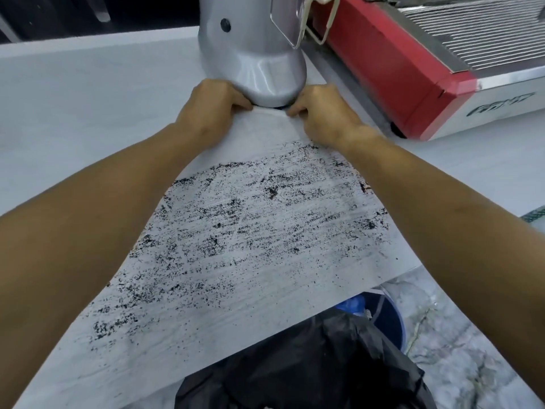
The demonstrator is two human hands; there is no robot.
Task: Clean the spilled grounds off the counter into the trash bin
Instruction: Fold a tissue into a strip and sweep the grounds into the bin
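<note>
Dark coffee grounds (250, 228) lie smeared in streaks over the white counter (88, 119) between my forearms, reaching down to its front edge. My left hand (209, 109) and my right hand (321, 113) are both at the foot of the silver grinder (256, 57), fingers curled. Each pinches the far edge of a thin white sheet (267, 118) that lies flat on the counter; I cannot tell whether it is paper or cloth. The trash bin with a black bag (300, 370) stands below the counter's front edge.
A red and silver espresso machine (418, 69) sits to the right of the grinder. A blue bucket (389, 320) stands behind the bin on the marbled floor (460, 349). The counter runs on to the left.
</note>
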